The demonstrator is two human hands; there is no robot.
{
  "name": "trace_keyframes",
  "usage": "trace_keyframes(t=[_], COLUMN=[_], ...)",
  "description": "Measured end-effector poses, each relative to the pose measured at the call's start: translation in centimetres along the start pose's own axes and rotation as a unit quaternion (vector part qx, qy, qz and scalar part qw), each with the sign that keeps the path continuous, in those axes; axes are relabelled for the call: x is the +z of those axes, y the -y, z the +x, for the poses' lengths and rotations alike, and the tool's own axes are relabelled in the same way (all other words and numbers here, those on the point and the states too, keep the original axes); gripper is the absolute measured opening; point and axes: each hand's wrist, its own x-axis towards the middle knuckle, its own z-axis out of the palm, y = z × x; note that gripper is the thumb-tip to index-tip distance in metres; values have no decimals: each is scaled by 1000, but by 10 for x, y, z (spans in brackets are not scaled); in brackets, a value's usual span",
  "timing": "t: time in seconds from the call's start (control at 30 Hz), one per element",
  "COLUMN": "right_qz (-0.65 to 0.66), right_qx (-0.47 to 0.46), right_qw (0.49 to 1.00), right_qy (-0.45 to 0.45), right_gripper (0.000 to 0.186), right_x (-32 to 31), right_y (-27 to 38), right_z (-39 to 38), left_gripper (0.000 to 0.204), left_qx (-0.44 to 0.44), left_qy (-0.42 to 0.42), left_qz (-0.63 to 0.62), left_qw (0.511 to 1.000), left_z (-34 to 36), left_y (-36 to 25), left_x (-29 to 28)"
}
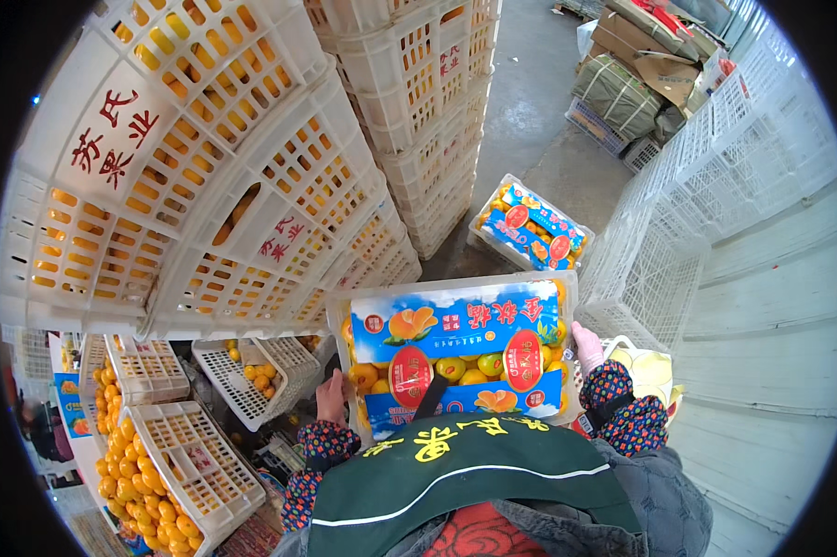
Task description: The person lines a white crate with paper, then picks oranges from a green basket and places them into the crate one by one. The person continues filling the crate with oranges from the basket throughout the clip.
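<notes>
A clear plastic box of mandarins [454,369] with blue printed panels and red labels is level in front of my body, between my two hands. My left hand [332,401] grips its left side, fingers partly hidden by the edge. On the opposite side my right hand [587,348] presses against the right edge, its fingertips partly out of sight. Orange and yellow-green fruit shows in the gap between the panels. Just beyond lies a second similar box of mandarins [533,225] on the floor.
Tall stacks of white slatted crates [279,176] full of orange fruit rise at the left. Lower left, a tipped crate [200,464] stands by loose mandarins [144,483]. Empty-looking white crates [660,241] line the right wall. Cardboard and wrapped bundles [622,93] lie at the far right.
</notes>
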Motion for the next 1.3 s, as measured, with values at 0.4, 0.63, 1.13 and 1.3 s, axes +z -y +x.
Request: trace_keyframes(t=[0.4,0.63,1.13,1.3], right_qz=[376,188,246,277], right_qx=[81,39,184,239], right_qw=[916,969,937,916], right_qy=[-112,-153,-168,-164], right_gripper=[33,34,42,32], right_x=[-41,-54,-123,-160], right_y=[18,-36,-65,-32], right_z=[-52,13,163,208], left_gripper=[44,34,30,31], left_qx=[15,0,-70,-101], left_qy=[126,136,205,242], left_qz=[118,143,202,224], left_qw=[985,980,955,939], left_z=[117,153,208,248], left_y=[-39,-113,-197,-233], left_x=[57,164,355,402])
